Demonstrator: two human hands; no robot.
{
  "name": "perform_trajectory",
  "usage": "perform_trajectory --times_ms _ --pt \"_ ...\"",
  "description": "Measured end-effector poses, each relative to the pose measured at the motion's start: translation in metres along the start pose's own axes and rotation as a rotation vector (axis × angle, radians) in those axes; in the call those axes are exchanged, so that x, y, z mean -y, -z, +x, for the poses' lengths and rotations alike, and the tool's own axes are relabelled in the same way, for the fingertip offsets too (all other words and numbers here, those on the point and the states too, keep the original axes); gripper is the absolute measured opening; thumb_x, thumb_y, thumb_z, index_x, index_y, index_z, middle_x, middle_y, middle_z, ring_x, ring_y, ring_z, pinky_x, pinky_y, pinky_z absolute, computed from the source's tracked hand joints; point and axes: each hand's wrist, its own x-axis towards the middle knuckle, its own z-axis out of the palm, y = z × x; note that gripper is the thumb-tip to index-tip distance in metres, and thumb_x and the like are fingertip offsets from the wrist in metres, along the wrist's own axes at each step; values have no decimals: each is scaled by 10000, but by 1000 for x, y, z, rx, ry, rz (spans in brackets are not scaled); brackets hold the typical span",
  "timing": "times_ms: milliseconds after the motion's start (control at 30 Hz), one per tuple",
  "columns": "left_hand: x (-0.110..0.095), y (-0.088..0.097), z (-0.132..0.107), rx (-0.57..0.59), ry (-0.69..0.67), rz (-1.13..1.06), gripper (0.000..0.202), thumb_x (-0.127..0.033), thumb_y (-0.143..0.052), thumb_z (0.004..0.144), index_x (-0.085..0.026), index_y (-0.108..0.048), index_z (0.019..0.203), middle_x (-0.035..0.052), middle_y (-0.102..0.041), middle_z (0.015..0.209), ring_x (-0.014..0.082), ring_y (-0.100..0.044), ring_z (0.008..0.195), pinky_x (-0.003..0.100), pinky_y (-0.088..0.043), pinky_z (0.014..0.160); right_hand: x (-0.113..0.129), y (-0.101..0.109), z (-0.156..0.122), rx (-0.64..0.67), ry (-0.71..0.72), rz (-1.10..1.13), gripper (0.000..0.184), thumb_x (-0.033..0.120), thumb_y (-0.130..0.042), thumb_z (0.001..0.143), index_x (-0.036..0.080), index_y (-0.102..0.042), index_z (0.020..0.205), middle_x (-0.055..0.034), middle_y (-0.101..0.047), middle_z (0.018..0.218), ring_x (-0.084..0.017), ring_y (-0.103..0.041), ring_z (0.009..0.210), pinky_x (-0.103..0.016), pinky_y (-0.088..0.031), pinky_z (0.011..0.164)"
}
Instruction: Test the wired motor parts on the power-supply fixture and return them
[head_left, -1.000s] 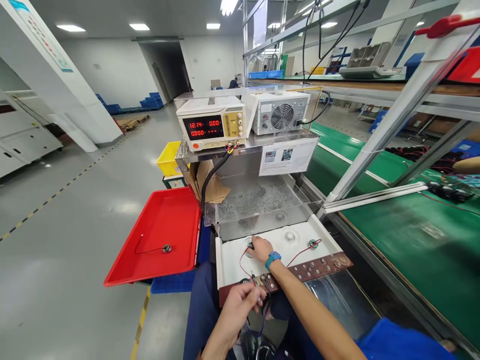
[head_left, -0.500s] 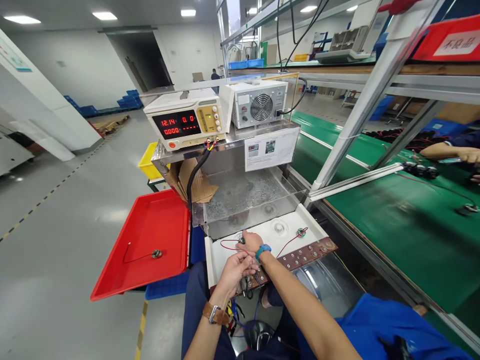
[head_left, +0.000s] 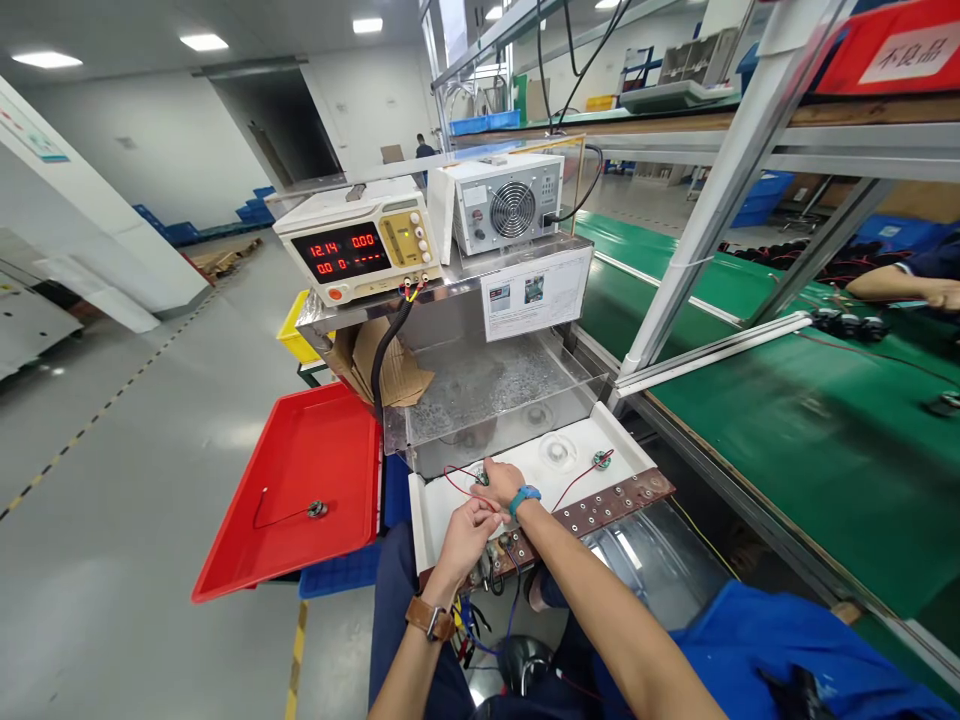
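Observation:
My right hand, with a blue watch on the wrist, is closed over a small round wired part on the white tray. My left hand, with a brown watch strap, pinches the part's thin red wire just in front of it. A second round part with a red wire lies at the tray's right end. Along the tray's near edge runs a brown terminal strip with a row of screws.
A power supply with red digits and a fan-fronted unit stand on the steel shelf above. At the left, a red tray holds one wired part. A green conveyor runs on the right, where another person's arm rests.
My left hand rose from below the terminal strip to the red wire beside my right hand. The view shifted slightly; the supply's readout flickered.

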Motion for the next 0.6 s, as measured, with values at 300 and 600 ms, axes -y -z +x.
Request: perform_trajectory --times_ms 300,600 --pt "20 -1 4 -5 8 110 257 -353 -721 658 -202 -554 780 47 -740 681 240 -722 754 303 -477 726 -1 -2 -1 -28 -7 22 428 494 -602 832 178 -579 1119 -131 -725 1037 -264 -671 995 -300 -429 779" --pt "23 1 7 -54 39 168 196 -315 -671 644 -220 -538 752 16 -719 633 217 -702 689 267 -438 627 -3 -6 1 -48 1 3 455 524 -611 827 174 -585 1116 -130 -728 1026 -261 -676 973 -296 -433 760"
